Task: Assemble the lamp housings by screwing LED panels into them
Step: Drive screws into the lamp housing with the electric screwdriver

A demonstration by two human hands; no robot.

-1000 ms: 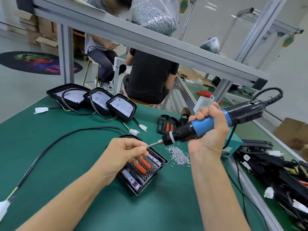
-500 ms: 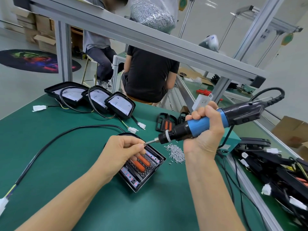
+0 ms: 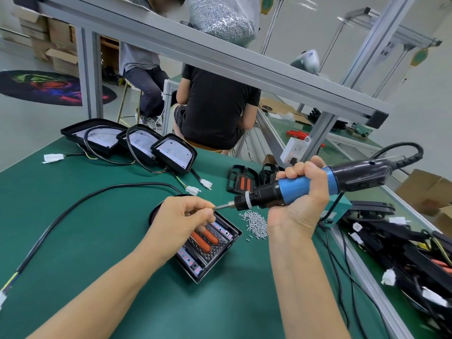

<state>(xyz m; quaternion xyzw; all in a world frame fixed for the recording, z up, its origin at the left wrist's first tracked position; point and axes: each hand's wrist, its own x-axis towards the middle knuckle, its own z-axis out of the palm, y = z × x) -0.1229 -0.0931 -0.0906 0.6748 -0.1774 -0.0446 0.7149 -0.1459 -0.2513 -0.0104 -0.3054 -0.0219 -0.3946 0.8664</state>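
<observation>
A black lamp housing (image 3: 215,253) with an LED panel and two orange strips lies on the green mat in the middle. My left hand (image 3: 181,221) hovers over its upper left part, fingertips pinched at the tip of the screwdriver bit; whatever they pinch is too small to see. My right hand (image 3: 300,204) grips a blue and black electric screwdriver (image 3: 305,184), held almost level with the bit pointing left. A small heap of silver screws (image 3: 255,222) lies just right of the housing.
Three finished housings (image 3: 137,143) with cables lie at the back left. A black cable (image 3: 73,209) curves across the mat. Another housing part (image 3: 242,179) sits behind the screws. A pile of wired housings (image 3: 401,250) fills the right side. Two people sit beyond the bench frame (image 3: 220,57).
Both hands hold nearly the same pose. My left fingertips have stayed at the bit tip and the screwdriver has shifted slightly.
</observation>
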